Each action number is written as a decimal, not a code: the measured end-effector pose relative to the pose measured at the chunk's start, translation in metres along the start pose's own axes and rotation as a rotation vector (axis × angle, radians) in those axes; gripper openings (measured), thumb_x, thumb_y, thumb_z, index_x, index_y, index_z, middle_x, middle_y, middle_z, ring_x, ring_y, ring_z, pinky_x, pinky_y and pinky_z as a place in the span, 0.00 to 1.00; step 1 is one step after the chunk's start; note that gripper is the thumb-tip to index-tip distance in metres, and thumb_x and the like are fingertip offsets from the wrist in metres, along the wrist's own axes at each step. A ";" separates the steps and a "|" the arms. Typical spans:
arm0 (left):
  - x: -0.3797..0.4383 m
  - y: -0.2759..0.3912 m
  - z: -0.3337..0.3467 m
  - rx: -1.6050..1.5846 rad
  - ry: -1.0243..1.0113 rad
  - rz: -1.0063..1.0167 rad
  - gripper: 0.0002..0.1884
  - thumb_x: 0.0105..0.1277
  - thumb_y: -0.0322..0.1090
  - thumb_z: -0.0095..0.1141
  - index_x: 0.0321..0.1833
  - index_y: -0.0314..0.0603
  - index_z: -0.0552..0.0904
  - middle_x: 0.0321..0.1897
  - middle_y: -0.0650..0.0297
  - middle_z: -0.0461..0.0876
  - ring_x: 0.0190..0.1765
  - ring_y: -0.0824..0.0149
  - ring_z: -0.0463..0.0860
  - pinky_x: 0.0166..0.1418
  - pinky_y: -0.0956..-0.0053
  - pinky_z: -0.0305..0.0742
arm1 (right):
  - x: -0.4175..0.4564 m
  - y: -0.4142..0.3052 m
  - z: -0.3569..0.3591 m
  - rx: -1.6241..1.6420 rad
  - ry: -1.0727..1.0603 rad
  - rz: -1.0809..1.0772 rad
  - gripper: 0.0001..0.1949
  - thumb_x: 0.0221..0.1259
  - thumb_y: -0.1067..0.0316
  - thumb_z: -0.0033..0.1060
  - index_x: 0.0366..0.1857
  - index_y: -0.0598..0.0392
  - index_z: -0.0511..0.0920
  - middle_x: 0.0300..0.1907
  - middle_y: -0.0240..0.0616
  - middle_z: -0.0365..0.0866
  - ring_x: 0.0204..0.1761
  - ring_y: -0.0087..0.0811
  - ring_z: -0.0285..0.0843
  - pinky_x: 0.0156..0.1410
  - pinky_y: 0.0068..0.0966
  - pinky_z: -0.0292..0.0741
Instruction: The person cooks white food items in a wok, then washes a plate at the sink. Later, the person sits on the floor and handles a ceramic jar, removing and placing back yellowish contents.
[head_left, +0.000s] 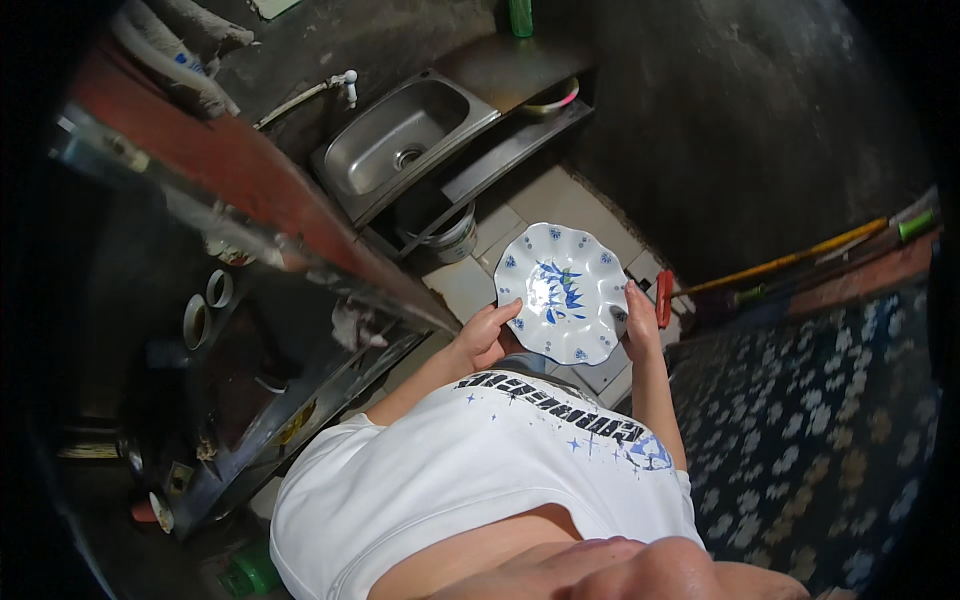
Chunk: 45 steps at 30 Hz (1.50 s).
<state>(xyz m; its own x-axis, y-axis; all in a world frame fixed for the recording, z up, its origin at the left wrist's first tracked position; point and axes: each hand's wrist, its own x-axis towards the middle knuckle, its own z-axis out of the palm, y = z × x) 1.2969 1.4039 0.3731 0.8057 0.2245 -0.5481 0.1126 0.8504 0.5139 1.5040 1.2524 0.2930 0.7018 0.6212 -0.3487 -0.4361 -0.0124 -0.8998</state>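
Note:
A white plate (525, 251) with a scalloped rim and blue floral decoration is held up in front of my body, its face towards me. My left hand (484, 331) grips the plate's left edge, with the thumb lying on the rim and the fingers hidden behind. At the opposite edge, my right hand (641, 322) holds the rim, its fingers mostly out of sight beneath. Light glares off the plate's centre, and nothing lies on it. Beyond the plate stands a stainless steel sink (442, 112), its basin showing a drain.
A white tap (350, 88) juts over the sink. Below the sink stands a bucket (457, 240). A red partition edge (247, 180) runs along my left, with a counter holding bowls (196, 322) behind it. At right are a long-handled red-headed tool (664, 298) and a floral-patterned cloth (795, 435).

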 end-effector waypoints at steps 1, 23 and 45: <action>0.015 0.009 -0.004 -0.019 -0.015 0.035 0.18 0.69 0.35 0.41 0.59 0.33 0.66 0.52 0.54 0.74 0.54 0.57 0.75 0.57 0.58 0.71 | 0.016 -0.008 0.005 -0.044 -0.002 -0.003 0.22 0.65 0.52 0.46 0.46 0.64 0.74 0.44 0.35 0.76 0.45 0.25 0.70 0.53 0.21 0.65; 0.113 0.226 -0.161 -0.500 0.548 0.868 0.20 0.68 0.38 0.43 0.61 0.39 0.65 0.56 0.58 0.72 0.57 0.60 0.73 0.57 0.58 0.70 | 0.383 -0.081 0.362 -0.390 -0.469 -0.304 0.14 0.61 0.66 0.55 0.48 0.59 0.73 0.42 0.34 0.77 0.40 0.22 0.75 0.37 0.18 0.75; 0.182 0.228 -0.271 -0.681 0.784 0.751 0.23 0.64 0.37 0.51 0.60 0.39 0.63 0.55 0.55 0.69 0.55 0.55 0.72 0.54 0.56 0.72 | 0.330 0.013 0.587 -0.712 -0.968 -1.076 0.15 0.60 0.59 0.50 0.18 0.54 0.76 0.21 0.40 0.76 0.31 0.40 0.70 0.42 0.34 0.67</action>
<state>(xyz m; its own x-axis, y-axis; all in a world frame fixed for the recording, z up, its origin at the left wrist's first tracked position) 1.3119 1.7676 0.2119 -0.0408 0.7741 -0.6318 -0.7248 0.4123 0.5520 1.3993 1.9177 0.3198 -0.2273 0.8152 0.5328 0.5293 0.5626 -0.6350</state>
